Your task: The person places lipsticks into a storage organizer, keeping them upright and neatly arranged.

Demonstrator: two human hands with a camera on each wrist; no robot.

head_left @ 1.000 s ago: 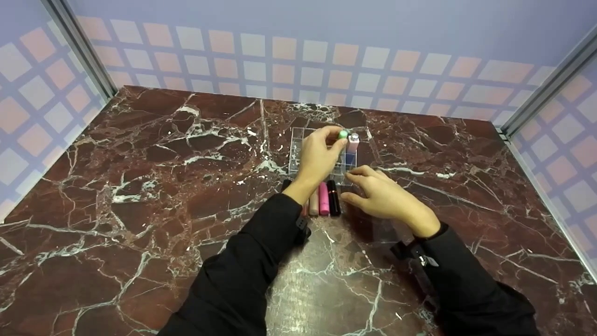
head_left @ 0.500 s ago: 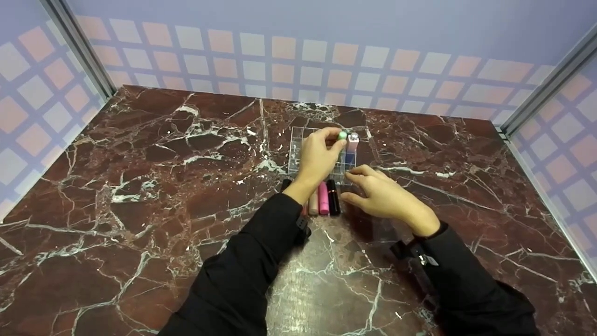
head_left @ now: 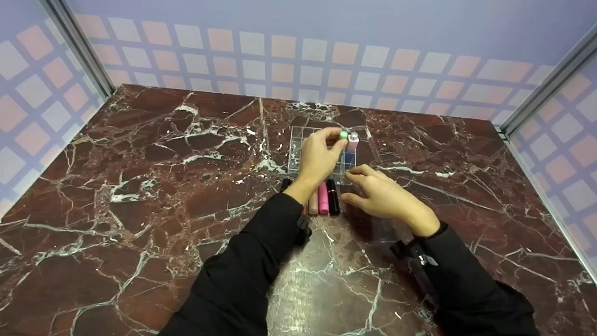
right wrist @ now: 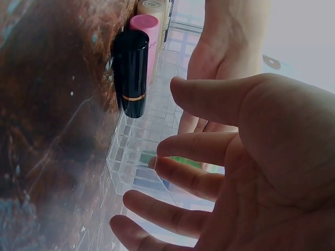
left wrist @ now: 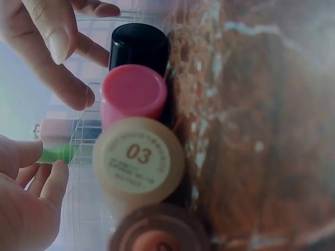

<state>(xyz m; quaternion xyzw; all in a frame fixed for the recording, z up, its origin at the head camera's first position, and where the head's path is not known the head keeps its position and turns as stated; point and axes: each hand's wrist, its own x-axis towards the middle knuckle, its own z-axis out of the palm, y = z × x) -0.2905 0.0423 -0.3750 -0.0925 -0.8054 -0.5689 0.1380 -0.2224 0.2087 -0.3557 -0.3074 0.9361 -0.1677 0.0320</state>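
Observation:
My left hand (head_left: pixel 319 154) pinches a green-topped cosmetic tube (left wrist: pixel 57 153) between thumb and fingers. The tube stands in a clear compartmented organizer (head_left: pixel 295 140), its lower part seen through the plastic. Beside it, in the organizer's right column, is a pink and blue tube (head_left: pixel 353 142) with a silvery tip. My right hand (head_left: pixel 382 193) has its fingers loosely extended near the organizer's front right corner, fingertips at or against the wall; actual contact is hard to tell. It grips nothing. The left hand and wrist hide much of the organizer in the head view.
In front of the organizer lie a black tube (head_left: pixel 333 198) with a gold band, a pink tube (head_left: pixel 323 198), a beige tube (left wrist: pixel 138 157) marked 03 and a brownish tube (left wrist: pixel 159 232). Another dark item (head_left: pixel 285 184) peeks out left of the wrist. Patterned panels surround the marble table (head_left: pixel 163 210).
Both hands stay practically in place. The green tube's top shifts only very slightly within the left hand's pinch.

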